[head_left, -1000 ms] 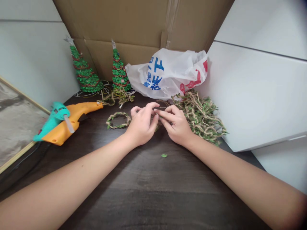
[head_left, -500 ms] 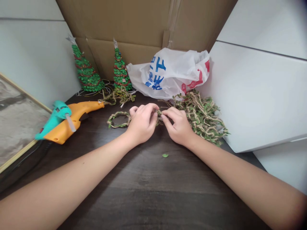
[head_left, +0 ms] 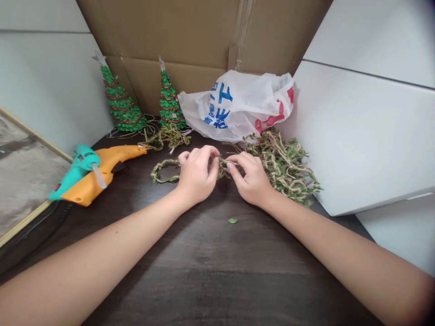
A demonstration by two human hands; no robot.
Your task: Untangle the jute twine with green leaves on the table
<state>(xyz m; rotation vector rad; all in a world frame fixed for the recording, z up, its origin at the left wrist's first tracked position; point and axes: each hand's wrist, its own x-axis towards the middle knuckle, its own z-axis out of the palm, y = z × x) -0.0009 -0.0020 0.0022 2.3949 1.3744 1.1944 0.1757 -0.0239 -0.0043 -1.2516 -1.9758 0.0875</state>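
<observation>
In the head view, my left hand [head_left: 197, 175] and right hand [head_left: 250, 175], parted slightly since a second ago, narrowly pinch a brown-and-green leafy twine strand [head_left: 222, 162] between them, seemingly leaving more of it exposed for handling, above the dark wooden table [head_left: 217, 271].

Left grip [head_left: 198, 174] and right grip [head_left: 250, 175] pinch, just apart.

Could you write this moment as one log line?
Left hand: holding leafy twine | Right hand: holding same twine | Near left: leafy ring | Near right: twine pile | Tabletop: loose leaf
</observation>
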